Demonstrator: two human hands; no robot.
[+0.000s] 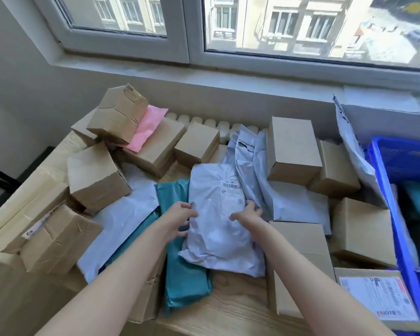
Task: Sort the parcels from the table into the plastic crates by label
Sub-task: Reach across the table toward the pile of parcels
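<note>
You're working both sides at once here. Your left hand [180,220] is curling its fingers round the left edge of the pale grey plastic mailer bag [218,238], and your right hand [247,213] is pinching the opposite edge, fingers bent into the film. Both forearms are reaching forward from the bottom of the view and closing in slightly toward the bag, wrists low.

That bag is looking soft and crumpled, probably light, with slick film that could slide through a loose pinch. I'd expect it to sag in the middle, so the two side edges you're holding are the sensible places. Gathering a fold of film in each hand should be giving you more purchase.

It's lying mid-heap on the light wooden table [228,309], its white shipping label [232,192] facing up toward the far end. Its left side is overlapping a teal plastic bag [182,267]. More grey mailers are lying just beside it on the right, and brown cardboard boxes [292,151] are crowding all round. The blue plastic crate [383,190] is waiting at the right edge of the view.
</note>
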